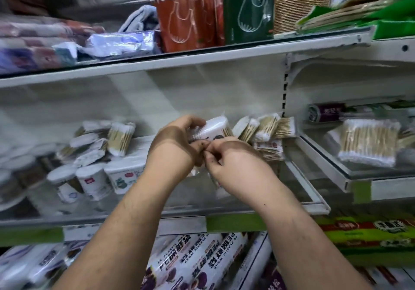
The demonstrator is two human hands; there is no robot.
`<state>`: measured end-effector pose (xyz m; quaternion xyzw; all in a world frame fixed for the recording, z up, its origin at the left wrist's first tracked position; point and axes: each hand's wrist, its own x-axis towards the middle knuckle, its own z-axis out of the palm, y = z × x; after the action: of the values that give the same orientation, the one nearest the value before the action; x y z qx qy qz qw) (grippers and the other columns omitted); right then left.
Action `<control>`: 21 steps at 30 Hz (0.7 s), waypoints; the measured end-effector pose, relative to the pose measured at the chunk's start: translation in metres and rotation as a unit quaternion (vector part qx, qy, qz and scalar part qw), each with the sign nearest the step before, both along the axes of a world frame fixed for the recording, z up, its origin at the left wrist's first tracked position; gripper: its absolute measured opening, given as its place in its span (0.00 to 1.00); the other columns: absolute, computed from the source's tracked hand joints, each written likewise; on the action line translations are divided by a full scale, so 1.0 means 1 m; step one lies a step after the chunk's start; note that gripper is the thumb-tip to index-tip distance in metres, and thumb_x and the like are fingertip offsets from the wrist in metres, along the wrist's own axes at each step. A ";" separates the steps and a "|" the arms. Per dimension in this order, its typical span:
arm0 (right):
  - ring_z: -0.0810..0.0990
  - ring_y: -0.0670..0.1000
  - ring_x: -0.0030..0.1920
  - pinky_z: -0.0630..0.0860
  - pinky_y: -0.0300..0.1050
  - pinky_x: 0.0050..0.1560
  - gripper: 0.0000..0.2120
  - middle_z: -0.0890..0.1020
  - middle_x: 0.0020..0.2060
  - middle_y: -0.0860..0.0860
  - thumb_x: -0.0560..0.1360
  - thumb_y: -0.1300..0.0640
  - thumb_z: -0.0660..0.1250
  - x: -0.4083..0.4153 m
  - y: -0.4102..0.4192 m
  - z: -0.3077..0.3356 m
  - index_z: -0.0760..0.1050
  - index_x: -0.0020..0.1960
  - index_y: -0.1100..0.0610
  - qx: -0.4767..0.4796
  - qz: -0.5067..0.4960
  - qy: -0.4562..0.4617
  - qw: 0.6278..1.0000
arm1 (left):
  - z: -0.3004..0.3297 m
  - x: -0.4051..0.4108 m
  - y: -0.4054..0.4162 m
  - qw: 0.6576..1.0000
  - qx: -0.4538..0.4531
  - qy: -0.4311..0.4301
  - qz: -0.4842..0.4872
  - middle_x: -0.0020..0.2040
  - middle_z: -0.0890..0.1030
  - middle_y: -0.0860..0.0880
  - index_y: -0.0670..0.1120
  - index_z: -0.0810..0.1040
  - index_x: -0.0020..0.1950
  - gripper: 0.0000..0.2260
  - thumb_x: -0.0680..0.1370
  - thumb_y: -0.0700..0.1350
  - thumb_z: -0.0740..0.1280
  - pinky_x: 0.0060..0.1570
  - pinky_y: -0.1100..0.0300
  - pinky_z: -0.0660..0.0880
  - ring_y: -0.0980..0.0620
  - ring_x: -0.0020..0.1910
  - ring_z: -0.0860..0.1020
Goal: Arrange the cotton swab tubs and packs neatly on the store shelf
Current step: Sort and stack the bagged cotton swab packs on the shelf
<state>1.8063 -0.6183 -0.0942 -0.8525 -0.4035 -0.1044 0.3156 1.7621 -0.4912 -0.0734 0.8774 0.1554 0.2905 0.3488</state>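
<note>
Pack in hand: you have one clear cotton swab pack raised in front of the middle shelf, above its floor and not resting on it
Left hand: your left hand is curled round the pack's left end, fingers over the top edge, thumb underneath near the printed label
Right hand: your right hand is closed in a pinch at the pack's lower edge, fingertips meeting your left thumb; whether it has the wrapper or a loose flap is too blurred to tell
Long axis: the pack runs from your left grip up and away to the right, tilted, with the swab tips toward the back of the shelf
Where it should go, as a judgement: the leaning row of packs starts just beyond the far right end of your pack, nearly touching it, so the free slot lies to the right and behind your grip
Nearer hand: your right hand is closer to that row, your left to the tumbled packs and tubs off to the left and lower
What the move turns on: likely you must turn the pack upright to match the row's lean before sliding it rightward
Risk: the row leans loosely and could topple if nudged
</note>
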 end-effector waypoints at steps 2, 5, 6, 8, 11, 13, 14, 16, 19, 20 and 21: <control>0.75 0.50 0.42 0.73 0.44 0.41 0.08 0.77 0.46 0.48 0.80 0.49 0.58 -0.005 0.011 -0.001 0.74 0.48 0.48 -0.012 0.019 0.006 1.000 | -0.004 -0.009 0.012 1.000 -0.021 0.006 0.003 0.48 0.79 0.51 0.48 0.78 0.60 0.16 0.75 0.36 0.71 0.21 0.69 0.70 0.60 0.18 0.73; 0.74 0.51 0.45 0.72 0.45 0.44 0.05 0.75 0.47 0.48 0.80 0.49 0.57 -0.011 0.023 -0.004 0.70 0.49 0.47 -0.018 0.034 0.028 0.999 | -0.010 -0.018 0.025 1.000 -0.012 0.006 0.024 0.46 0.80 0.52 0.50 0.79 0.58 0.15 0.74 0.37 0.72 0.22 0.68 0.71 0.58 0.20 0.75; 0.74 0.51 0.47 0.72 0.45 0.45 0.05 0.75 0.47 0.48 0.80 0.48 0.57 -0.012 0.027 -0.006 0.70 0.49 0.47 -0.025 0.035 0.031 0.999 | -0.013 -0.021 0.029 0.999 -0.007 0.011 0.031 0.46 0.80 0.52 0.51 0.79 0.58 0.15 0.74 0.37 0.72 0.23 0.68 0.72 0.55 0.22 0.77; 0.74 0.52 0.50 0.72 0.45 0.47 0.08 0.76 0.50 0.49 0.80 0.48 0.57 -0.013 0.034 -0.009 0.72 0.52 0.49 -0.044 0.030 0.033 0.998 | -0.019 -0.024 0.036 0.999 -0.009 0.024 0.041 0.45 0.79 0.54 0.52 0.79 0.57 0.15 0.74 0.38 0.72 0.24 0.67 0.73 0.54 0.25 0.77; 0.73 0.52 0.51 0.73 0.46 0.50 0.09 0.77 0.53 0.49 0.80 0.47 0.57 -0.015 0.040 -0.012 0.73 0.53 0.48 -0.070 0.024 0.059 0.996 | -0.026 -0.025 0.043 0.998 -0.015 0.040 0.052 0.46 0.78 0.55 0.55 0.79 0.56 0.15 0.74 0.39 0.72 0.25 0.68 0.73 0.55 0.27 0.78; 0.74 0.53 0.51 0.74 0.47 0.50 0.09 0.78 0.52 0.49 0.80 0.47 0.57 -0.014 0.044 -0.014 0.74 0.52 0.48 -0.081 0.017 0.079 0.993 | -0.029 -0.024 0.046 0.997 -0.005 0.055 0.057 0.47 0.80 0.54 0.55 0.79 0.57 0.16 0.73 0.40 0.72 0.27 0.68 0.73 0.55 0.28 0.77; 0.75 0.53 0.52 0.74 0.47 0.50 0.08 0.79 0.52 0.49 0.80 0.47 0.57 -0.014 0.046 -0.015 0.74 0.52 0.48 -0.085 0.012 0.088 0.992 | -0.030 -0.023 0.046 0.996 0.005 0.062 0.058 0.48 0.81 0.53 0.55 0.79 0.58 0.16 0.73 0.40 0.72 0.28 0.68 0.73 0.57 0.29 0.76; 0.76 0.55 0.51 0.74 0.46 0.48 0.08 0.79 0.50 0.50 0.80 0.47 0.57 -0.014 0.048 -0.016 0.74 0.51 0.47 -0.088 0.004 0.107 0.990 | -0.031 -0.023 0.047 0.996 0.019 0.071 0.058 0.48 0.81 0.52 0.55 0.78 0.59 0.17 0.73 0.41 0.72 0.32 0.68 0.72 0.58 0.31 0.75; 0.76 0.55 0.49 0.72 0.46 0.46 0.07 0.80 0.49 0.49 0.79 0.48 0.58 -0.012 0.051 -0.018 0.73 0.49 0.48 -0.086 0.004 0.130 0.988 | -0.032 -0.022 0.049 0.992 0.051 0.095 0.064 0.48 0.81 0.52 0.57 0.77 0.61 0.18 0.73 0.44 0.71 0.40 0.65 0.70 0.53 0.38 0.76; 0.76 0.54 0.49 0.71 0.46 0.45 0.07 0.79 0.49 0.49 0.79 0.48 0.58 -0.012 0.052 -0.019 0.73 0.48 0.48 -0.085 0.005 0.134 0.987 | -0.032 -0.022 0.050 0.991 0.058 0.101 0.064 0.49 0.82 0.52 0.57 0.77 0.61 0.18 0.73 0.44 0.71 0.42 0.65 0.70 0.52 0.40 0.77; 0.76 0.54 0.49 0.70 0.45 0.44 0.06 0.79 0.49 0.49 0.79 0.48 0.58 -0.012 0.053 -0.020 0.73 0.48 0.48 -0.085 0.004 0.138 0.987 | -0.033 -0.022 0.051 0.990 0.062 0.107 0.062 0.51 0.82 0.52 0.57 0.77 0.62 0.19 0.73 0.44 0.71 0.43 0.64 0.71 0.51 0.43 0.78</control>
<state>1.7944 -0.5656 -0.1139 -0.8808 -0.3668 0.0499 0.2951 1.7397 -0.4405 -0.1061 0.9119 0.2278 0.2255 0.2564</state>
